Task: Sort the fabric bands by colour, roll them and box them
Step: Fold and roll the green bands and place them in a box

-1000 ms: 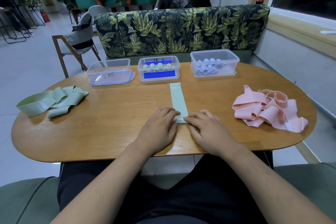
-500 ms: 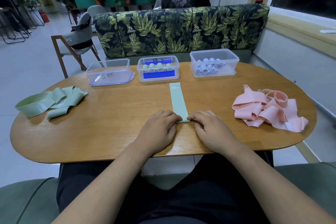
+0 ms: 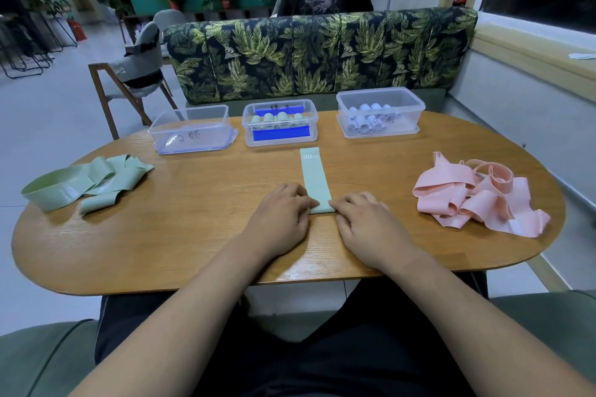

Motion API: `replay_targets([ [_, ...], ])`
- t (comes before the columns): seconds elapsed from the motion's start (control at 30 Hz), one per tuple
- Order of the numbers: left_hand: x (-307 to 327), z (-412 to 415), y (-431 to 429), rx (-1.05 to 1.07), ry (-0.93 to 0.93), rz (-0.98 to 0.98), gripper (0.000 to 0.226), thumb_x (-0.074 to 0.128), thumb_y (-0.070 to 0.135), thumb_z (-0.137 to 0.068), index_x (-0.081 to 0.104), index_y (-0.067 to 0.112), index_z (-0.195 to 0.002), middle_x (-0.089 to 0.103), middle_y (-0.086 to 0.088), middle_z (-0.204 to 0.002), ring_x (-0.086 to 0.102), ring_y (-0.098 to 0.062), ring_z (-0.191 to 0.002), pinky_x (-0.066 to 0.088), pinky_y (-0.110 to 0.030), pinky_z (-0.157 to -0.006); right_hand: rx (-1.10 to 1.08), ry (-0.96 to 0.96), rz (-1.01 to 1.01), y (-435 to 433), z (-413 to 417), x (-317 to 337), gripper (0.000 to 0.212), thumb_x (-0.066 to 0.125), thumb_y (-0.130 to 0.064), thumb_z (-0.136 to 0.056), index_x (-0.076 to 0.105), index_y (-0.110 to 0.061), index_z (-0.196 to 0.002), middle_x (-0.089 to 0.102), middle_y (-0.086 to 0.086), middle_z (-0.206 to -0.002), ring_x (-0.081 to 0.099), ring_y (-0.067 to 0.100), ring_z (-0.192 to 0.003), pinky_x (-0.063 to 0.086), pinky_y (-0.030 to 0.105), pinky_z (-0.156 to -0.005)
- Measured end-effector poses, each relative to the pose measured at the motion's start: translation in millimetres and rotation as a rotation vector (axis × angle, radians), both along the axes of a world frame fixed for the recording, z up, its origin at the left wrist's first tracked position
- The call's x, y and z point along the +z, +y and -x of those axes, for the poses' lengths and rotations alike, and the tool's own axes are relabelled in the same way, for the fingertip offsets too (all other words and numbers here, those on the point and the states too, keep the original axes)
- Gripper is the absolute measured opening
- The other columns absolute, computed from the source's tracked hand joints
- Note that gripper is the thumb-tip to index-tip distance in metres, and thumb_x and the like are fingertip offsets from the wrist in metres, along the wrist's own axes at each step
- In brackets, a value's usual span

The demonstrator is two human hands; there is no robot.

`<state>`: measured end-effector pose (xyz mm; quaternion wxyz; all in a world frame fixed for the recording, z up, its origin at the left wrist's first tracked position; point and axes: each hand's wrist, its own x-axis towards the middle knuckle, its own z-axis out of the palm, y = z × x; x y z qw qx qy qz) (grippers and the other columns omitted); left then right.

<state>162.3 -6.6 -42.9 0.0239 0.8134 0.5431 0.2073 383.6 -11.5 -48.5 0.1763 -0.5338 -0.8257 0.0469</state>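
A pale teal band marked "30" lies flat and straight on the table, running away from me. My left hand and my right hand pinch its near end from either side, where a small roll shows. A heap of green bands lies at the far left, a heap of pink bands at the right. Along the far edge stand three clear boxes: the left box holds no rolls, the middle box holds teal rolls, the right box holds pale rolls.
The oval wooden table fills the view, its near edge at my lap. A leaf-patterned sofa backs the far side, with a person seated behind it. A wooden chair stands at the far left.
Both hands have shifted slightly forward along the teal band. Its near end has turned over into a short roll, so the flat part looks a little shorter.
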Motion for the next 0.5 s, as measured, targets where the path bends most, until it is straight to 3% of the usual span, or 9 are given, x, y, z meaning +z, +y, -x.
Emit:
replay_targets([
  [0.1,8,2,11,-0.052,0.062,0.002,0.039,0.055,0.018,-0.094,0.078,0.027,-0.124,0.065,0.006,-0.12,0.052,-0.018,-0.119,0.047,-0.044,-0.103,0.009,0.009,-0.042,0,1,-1,0.042,0.045,-0.032,-0.106,0.056,-0.03,-0.147,0.055,-0.01,-0.143,0.044,0.017,-0.133,0.044,0.042,-0.108],
  [0.23,6,6,20,-0.097,0.072,-0.009,0.045,0.05,0.017,-0.088,0.08,0.031,-0.118,0.07,0.008,-0.117,0.057,-0.018,-0.115,0.048,-0.039,-0.098,0.182,0.022,-0.076,-2,0,-2,0.043,0.046,-0.018,-0.099,0.06,-0.03,-0.138,0.057,-0.013,-0.132,0.052,0.015,-0.123,0.046,0.041,-0.102],
  [0.4,12,15,49,0.027,-0.267,0.09,0.04,0.05,0.005,-0.092,0.078,0.019,-0.118,0.072,0.003,-0.124,0.061,-0.018,-0.12,0.044,-0.028,-0.105,0.192,0.041,-0.094,2,1,-6,0.052,0.048,-0.015,-0.089,0.063,-0.028,-0.137,0.059,-0.01,-0.13,0.056,0.018,-0.119,0.047,0.042,-0.103],
  [0.5,14,19,78,0.14,-0.291,0.105,0.036,0.049,0.021,-0.105,0.066,0.024,-0.136,0.065,0.002,-0.137,0.056,-0.019,-0.129,0.043,-0.032,-0.11,0.19,0.049,-0.095,2,2,-7,0.051,0.046,-0.016,-0.089,0.064,-0.029,-0.135,0.058,-0.011,-0.129,0.055,0.017,-0.119,0.047,0.042,-0.102],
])
